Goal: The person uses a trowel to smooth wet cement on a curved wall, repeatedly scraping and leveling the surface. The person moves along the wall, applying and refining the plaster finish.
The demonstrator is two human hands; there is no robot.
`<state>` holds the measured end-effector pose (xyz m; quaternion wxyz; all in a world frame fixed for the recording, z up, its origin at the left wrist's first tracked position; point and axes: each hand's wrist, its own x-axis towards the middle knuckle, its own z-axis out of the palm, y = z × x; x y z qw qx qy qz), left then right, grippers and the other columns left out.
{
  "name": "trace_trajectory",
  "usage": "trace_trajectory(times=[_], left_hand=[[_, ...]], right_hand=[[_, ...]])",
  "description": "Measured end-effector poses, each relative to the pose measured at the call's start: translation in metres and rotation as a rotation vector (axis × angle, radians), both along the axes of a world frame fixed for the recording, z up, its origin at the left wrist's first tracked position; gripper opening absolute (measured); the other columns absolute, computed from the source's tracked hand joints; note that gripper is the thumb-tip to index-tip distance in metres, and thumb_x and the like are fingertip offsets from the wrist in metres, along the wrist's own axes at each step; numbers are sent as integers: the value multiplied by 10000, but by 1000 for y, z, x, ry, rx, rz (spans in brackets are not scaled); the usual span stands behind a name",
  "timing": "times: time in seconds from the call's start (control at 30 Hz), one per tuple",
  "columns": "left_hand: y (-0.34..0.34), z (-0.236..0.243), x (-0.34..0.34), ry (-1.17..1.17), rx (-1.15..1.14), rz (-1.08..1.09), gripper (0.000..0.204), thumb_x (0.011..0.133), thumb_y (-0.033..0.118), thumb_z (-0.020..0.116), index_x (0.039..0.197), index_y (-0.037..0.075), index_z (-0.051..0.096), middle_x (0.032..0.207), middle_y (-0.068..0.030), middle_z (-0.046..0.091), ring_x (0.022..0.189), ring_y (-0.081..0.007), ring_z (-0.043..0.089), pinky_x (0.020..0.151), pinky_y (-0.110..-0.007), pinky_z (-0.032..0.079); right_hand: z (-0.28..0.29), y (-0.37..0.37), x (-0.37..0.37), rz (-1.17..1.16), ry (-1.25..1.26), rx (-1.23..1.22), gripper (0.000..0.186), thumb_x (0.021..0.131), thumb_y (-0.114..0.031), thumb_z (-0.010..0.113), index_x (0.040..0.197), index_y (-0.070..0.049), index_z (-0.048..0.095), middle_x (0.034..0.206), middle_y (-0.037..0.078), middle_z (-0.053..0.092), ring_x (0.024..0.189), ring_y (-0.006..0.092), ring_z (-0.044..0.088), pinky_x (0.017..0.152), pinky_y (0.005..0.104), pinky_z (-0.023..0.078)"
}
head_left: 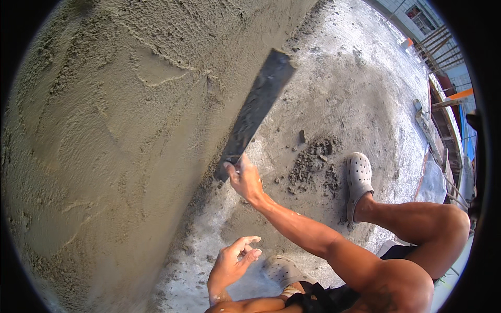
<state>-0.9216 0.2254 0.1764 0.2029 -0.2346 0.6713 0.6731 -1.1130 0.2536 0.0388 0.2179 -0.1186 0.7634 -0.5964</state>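
My right hand (244, 177) grips the near end of a long, dark, flat board (257, 112) smeared with cement. The board slants away from me, along the border between a wet grey cement surface (125, 135) on the left and the pale, dusty floor (334, 99) on the right. My left hand (232, 265) hovers nearer to me, above the floor, with curved fingers, a gap between thumb and forefinger, and nothing held. Rough ridges and smoother trowelled-looking patches mark the wet cement.
A pile of crumbled mortar (313, 164) lies on the floor right of the board. My feet wear pale perforated clogs (359, 172), one beside that pile, the other near my left hand. Wooden planks (429, 130) and poles line the far right edge.
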Motion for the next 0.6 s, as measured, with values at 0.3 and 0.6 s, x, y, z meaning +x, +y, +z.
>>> trace_trajectory(times=[0.3,0.6], left_hand=[[0,0,17,-55,-81,-6,368,967,234,689,1262,23,627,795,-95,697,762,-165,684,752,-313,547],[1,18,43,-58,-86,99,336,972,173,676,1258,5,624,801,-88,705,792,-136,696,762,-297,550]], right_hand=[[-51,-32,-66,-86,-586,-104,261,975,-185,649,1058,61,620,964,158,687,767,223,709,613,384,645],[-123,-40,-151,-312,-241,57,382,1014,-298,566,1174,48,592,1003,159,677,806,270,715,615,402,628]])
